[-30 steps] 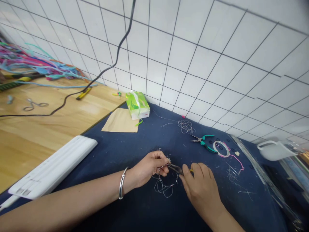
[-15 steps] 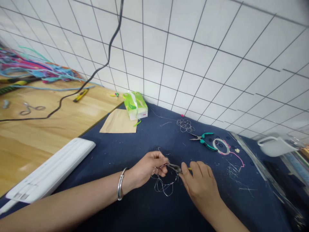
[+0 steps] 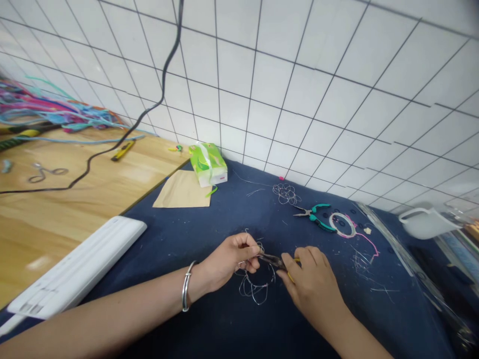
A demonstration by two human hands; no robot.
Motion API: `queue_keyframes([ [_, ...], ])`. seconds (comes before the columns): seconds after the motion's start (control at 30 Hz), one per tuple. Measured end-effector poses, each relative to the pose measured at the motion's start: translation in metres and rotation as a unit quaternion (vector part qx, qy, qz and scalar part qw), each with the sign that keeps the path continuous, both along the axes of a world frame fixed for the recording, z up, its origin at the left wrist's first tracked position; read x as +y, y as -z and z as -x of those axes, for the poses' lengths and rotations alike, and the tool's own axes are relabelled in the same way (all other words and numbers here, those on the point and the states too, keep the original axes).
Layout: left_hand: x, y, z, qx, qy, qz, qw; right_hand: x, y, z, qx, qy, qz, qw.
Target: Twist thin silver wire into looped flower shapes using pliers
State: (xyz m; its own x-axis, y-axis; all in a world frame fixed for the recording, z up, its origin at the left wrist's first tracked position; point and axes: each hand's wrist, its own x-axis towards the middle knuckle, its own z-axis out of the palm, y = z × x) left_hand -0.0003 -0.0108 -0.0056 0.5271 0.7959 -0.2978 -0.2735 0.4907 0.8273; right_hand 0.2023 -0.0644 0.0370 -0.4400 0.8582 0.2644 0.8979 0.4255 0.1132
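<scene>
Silver wire (image 3: 261, 285): its tangled upper part is being pinched between the thumb and fingers of the left hand (image 3: 232, 257), just below the centre of the frame.
Yellow-handled pliers (image 3: 276, 260): their handles are being grasped by the curled fingers of the right hand (image 3: 312, 279), at the lower right of centre; their long axis is being aimed leftward and slightly upward.
Wire to nose: the wire is being approached from its right side by the tool; the left hand is being placed nearer, directly on it.
Loops: they are being spread below the left fingertips, over the dark blue cloth (image 3: 179, 239); contact with it cannot be told.
Hidden: the pinched spot is being covered by the left fingers; whether wire is being clamped by the nose cannot be made out.
Right of centre: teal-handled pliers (image 3: 309, 212) and a wire coil (image 3: 286, 194) are being supported by the cloth.
</scene>
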Motion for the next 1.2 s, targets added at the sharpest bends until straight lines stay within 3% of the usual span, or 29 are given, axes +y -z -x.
queue_keyframes([
  [0.7, -0.0034, -0.0036, -0.0032, 0.035, -0.012, -0.039, 0.999, -0.0044, -0.0074, 0.0030, -0.022, 0.007, -0.029, 0.999],
  [1.2, -0.0021, -0.0039, -0.0015, 0.046, -0.006, -0.041, 0.998, -0.0032, -0.0022, 0.0024, -0.035, -0.012, -0.057, 0.998],
])
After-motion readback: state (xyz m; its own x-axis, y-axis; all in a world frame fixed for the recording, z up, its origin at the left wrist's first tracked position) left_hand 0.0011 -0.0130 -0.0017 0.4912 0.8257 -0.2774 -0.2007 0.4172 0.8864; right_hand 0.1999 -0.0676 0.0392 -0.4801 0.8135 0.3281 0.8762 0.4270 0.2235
